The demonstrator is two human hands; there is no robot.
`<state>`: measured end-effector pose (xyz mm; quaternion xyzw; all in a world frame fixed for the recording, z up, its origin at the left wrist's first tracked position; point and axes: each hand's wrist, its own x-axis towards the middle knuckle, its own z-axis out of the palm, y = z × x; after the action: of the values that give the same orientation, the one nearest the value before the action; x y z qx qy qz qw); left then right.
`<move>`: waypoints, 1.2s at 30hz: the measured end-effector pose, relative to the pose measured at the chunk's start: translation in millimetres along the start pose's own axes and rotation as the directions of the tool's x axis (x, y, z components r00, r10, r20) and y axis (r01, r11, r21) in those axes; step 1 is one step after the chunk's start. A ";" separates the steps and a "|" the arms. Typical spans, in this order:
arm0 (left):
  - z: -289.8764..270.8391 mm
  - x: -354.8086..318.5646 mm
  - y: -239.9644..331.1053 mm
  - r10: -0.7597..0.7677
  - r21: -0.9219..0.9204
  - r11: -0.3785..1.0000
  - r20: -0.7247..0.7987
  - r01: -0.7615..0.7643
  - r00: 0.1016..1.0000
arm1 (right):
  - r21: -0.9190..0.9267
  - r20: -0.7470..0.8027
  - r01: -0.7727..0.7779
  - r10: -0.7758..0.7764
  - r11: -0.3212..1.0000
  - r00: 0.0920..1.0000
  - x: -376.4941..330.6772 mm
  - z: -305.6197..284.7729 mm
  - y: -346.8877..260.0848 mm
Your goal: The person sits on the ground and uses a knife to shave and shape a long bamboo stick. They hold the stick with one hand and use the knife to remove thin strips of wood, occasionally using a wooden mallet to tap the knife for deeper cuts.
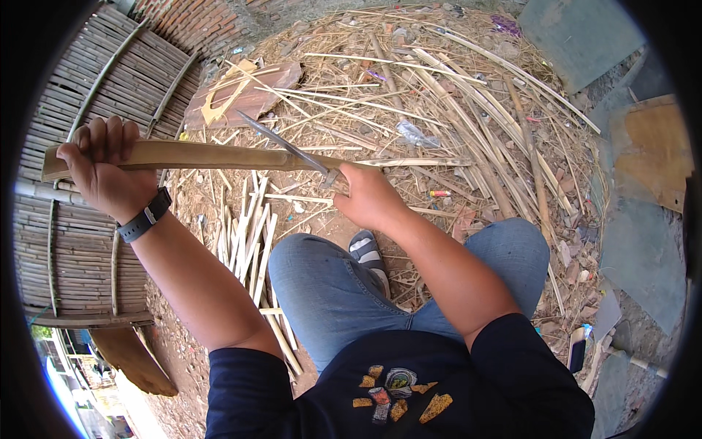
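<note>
A split bamboo strip (212,154) stretches from left to right in front of me, its pale side facing me. My left hand (110,164), with a dark watch on the wrist, is wrapped round its left end. My right hand (365,196) is closed at the handle end of a long knife (274,139). The blade points up and left and crosses the strip close to a node. Most of the knife's handle is hidden by my right hand, and the strip's right end runs behind that hand.
Pale split bamboo sticks (252,234) lie by my left knee. More strips and poles (468,110) cover the littered ground ahead. A bamboo slat wall (80,256) stands at left, a rusty sheet (256,91) lies ahead, and grey panels (643,256) are at right.
</note>
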<state>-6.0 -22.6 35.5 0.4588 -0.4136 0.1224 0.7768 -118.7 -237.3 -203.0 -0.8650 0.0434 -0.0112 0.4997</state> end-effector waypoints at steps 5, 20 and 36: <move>6.8 -7.3 2.7 0.036 0.069 0.997 -0.070 -0.032 0.997 | -0.022 -0.090 0.144 -0.145 0.989 0.985 -3.6 10.8 -2.5; -3.3 -15.7 5.7 0.049 0.021 0.999 -0.112 -0.047 0.993 | 0.013 -0.082 0.128 -0.126 0.992 0.989 -2.5 45.0 13.1; -11.6 -14.6 6.3 0.072 0.091 0.994 -0.157 -0.058 0.985 | -0.007 -0.089 0.143 -0.143 0.990 0.986 -4.1 39.7 13.6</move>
<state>-12.6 -7.0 25.6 0.4666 -0.3592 0.2018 0.7826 -121.1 -209.4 -234.5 -0.8647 0.0036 -0.0858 0.4949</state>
